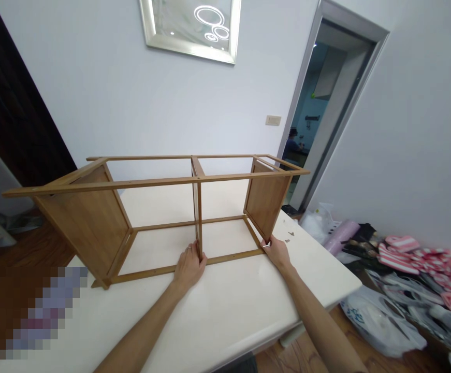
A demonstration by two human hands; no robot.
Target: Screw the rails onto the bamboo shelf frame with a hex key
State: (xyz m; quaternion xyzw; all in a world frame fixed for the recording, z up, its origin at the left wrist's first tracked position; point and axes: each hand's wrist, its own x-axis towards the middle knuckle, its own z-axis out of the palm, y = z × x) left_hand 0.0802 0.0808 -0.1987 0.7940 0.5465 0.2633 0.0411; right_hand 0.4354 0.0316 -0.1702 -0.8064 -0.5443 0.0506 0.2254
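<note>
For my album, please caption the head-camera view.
Left hand gripping the middle panel, right hand at an end panel: a wooden frame on a white table.

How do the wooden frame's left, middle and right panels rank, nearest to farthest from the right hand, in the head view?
1. Right panel: nearest, with the right hand at its lower front corner.
2. Middle panel: to the left, the left hand at its lower end.
3. Left panel: farthest, at the frame's opposite end.
</note>
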